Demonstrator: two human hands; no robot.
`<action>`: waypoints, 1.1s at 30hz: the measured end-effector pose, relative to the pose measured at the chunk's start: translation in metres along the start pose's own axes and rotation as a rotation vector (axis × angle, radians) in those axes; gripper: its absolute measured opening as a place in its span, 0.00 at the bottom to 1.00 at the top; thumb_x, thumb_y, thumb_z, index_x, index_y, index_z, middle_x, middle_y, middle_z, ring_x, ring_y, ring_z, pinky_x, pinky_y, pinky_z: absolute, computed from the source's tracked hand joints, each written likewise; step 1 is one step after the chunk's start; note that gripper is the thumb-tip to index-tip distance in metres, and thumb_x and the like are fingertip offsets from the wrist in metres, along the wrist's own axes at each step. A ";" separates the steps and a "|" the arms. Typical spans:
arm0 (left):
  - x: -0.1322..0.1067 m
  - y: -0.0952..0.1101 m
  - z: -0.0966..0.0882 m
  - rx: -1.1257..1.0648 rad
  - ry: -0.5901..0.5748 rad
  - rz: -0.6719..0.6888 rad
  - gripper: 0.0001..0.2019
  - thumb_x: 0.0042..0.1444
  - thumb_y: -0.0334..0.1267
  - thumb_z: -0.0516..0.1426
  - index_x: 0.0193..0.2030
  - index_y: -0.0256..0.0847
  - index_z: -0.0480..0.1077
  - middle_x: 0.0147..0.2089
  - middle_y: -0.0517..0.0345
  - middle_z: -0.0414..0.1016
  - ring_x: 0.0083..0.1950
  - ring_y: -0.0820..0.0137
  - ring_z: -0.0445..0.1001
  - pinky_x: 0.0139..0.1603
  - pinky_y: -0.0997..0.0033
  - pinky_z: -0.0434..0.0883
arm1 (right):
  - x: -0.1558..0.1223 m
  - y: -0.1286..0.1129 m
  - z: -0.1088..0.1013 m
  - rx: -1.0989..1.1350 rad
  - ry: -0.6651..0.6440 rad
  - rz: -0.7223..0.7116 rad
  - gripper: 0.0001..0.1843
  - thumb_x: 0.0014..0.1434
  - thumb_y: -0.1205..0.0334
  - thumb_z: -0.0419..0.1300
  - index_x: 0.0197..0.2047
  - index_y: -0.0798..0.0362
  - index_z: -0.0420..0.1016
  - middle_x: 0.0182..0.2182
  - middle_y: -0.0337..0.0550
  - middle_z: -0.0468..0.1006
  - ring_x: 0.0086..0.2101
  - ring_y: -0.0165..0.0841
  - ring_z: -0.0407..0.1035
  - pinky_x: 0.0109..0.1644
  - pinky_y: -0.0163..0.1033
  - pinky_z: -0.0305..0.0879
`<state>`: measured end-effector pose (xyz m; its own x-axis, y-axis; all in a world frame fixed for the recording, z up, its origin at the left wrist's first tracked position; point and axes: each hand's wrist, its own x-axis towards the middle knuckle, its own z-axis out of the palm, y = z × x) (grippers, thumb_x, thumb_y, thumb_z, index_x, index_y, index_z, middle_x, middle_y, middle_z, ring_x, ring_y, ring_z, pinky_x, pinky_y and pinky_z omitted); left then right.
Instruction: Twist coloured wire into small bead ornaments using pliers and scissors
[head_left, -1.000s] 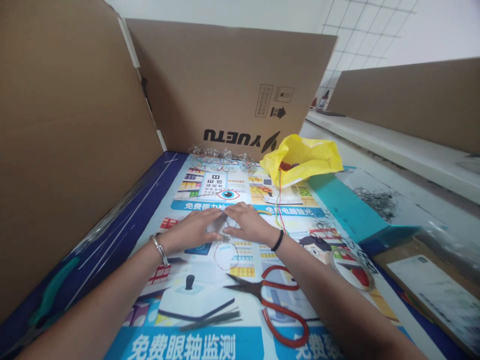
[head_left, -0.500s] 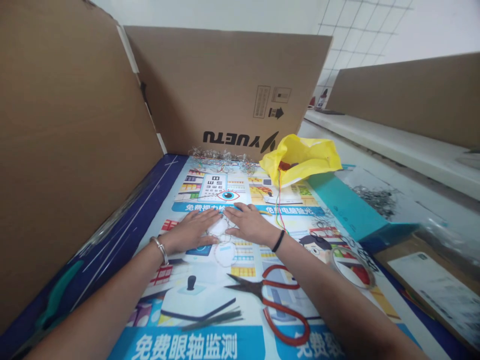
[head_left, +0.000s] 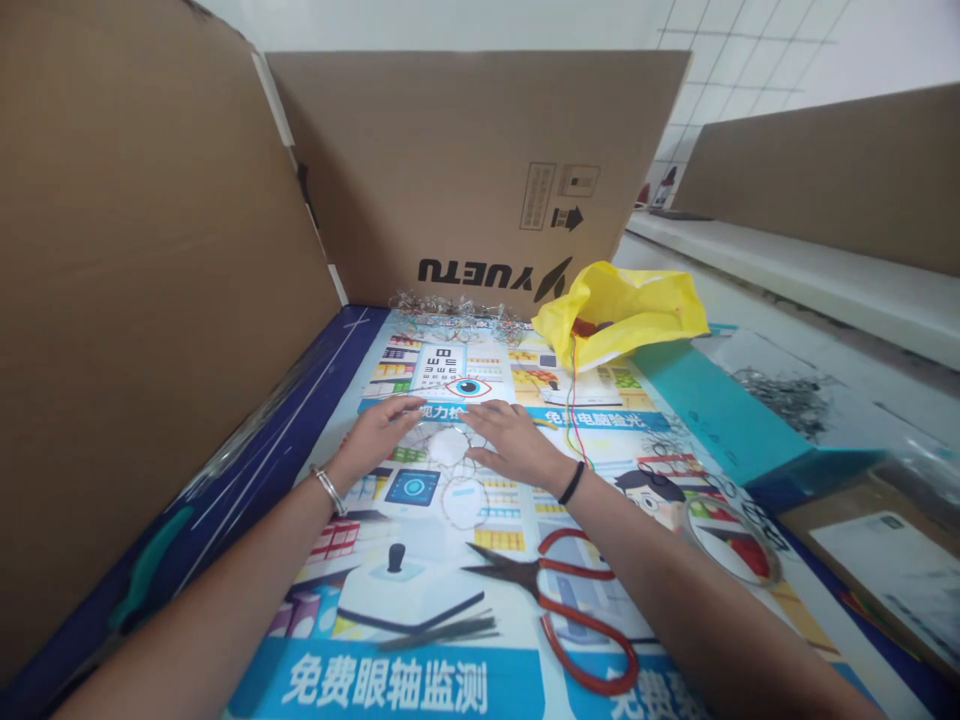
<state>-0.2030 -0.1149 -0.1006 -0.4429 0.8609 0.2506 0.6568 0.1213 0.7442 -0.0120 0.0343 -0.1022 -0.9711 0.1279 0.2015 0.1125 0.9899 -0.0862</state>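
My left hand [head_left: 381, 432] rests near the middle of the printed sheet, with its fingers stretched out and slightly curled at the tips. Across from it, my right hand [head_left: 517, 442] lies with fingers spread and thumb apart. Between them is a thin wire shape [head_left: 448, 447] around a pale round patch; whether my fingertips touch it I cannot tell. A second wire-edged pale round shape [head_left: 463, 502] lies just nearer to me. Red-handled scissors [head_left: 544, 580] lie partly open below my right hand. A bundle of short dark wires [head_left: 450, 630] sits left of them.
A yellow bag [head_left: 622, 310] with red and green cords stands at the back right, beside a teal folder [head_left: 720, 420]. Tangled wire [head_left: 457, 315] lies along the upright cardboard [head_left: 465, 170]. Teal-handled pliers [head_left: 154, 565] are at left, a round clear dish [head_left: 735, 540] at right.
My left hand has drawn up and left, away from the wire shape, uncovering more of the sheet. My right hand has barely moved. The whole view has shifted slightly.
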 end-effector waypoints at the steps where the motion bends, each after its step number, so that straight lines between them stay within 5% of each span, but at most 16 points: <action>1: 0.000 -0.002 0.001 0.020 0.023 0.003 0.17 0.56 0.46 0.51 0.45 0.38 0.72 0.48 0.52 0.75 0.50 0.64 0.71 0.54 0.66 0.66 | 0.000 0.000 0.000 0.000 0.012 -0.004 0.28 0.62 0.48 0.49 0.62 0.50 0.57 0.59 0.47 0.62 0.55 0.42 0.52 0.55 0.49 0.49; 9: -0.004 -0.005 0.000 0.193 -0.009 -0.070 0.15 0.51 0.50 0.54 0.37 0.41 0.73 0.25 0.61 0.74 0.26 0.68 0.70 0.27 0.71 0.64 | 0.000 0.002 0.004 0.011 0.039 0.017 0.25 0.61 0.52 0.51 0.58 0.53 0.62 0.53 0.50 0.68 0.53 0.41 0.56 0.52 0.48 0.52; 16: -0.004 -0.002 0.006 0.211 -0.031 -0.088 0.08 0.50 0.41 0.53 0.32 0.42 0.71 0.25 0.63 0.73 0.28 0.70 0.70 0.28 0.73 0.62 | 0.001 0.002 0.004 0.035 0.053 0.041 0.26 0.60 0.54 0.52 0.59 0.55 0.62 0.54 0.50 0.69 0.53 0.42 0.57 0.53 0.48 0.52; 24: -0.004 0.001 0.014 0.163 0.014 -0.106 0.10 0.50 0.45 0.54 0.35 0.42 0.68 0.30 0.60 0.74 0.32 0.68 0.72 0.32 0.71 0.66 | 0.005 0.002 0.006 0.057 0.079 0.064 0.25 0.60 0.57 0.52 0.60 0.55 0.60 0.57 0.49 0.65 0.53 0.40 0.59 0.54 0.47 0.51; 33: 0.000 0.003 0.015 0.050 0.073 -0.147 0.08 0.51 0.41 0.51 0.30 0.40 0.67 0.25 0.61 0.72 0.23 0.73 0.67 0.23 0.76 0.62 | 0.008 -0.003 0.004 0.155 0.104 0.116 0.25 0.60 0.59 0.50 0.61 0.51 0.59 0.58 0.47 0.65 0.54 0.39 0.60 0.54 0.47 0.51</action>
<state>-0.1915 -0.1072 -0.1079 -0.5780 0.7943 0.1872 0.6108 0.2689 0.7447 -0.0212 0.0322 -0.1039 -0.9258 0.2535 0.2805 0.1802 0.9481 -0.2621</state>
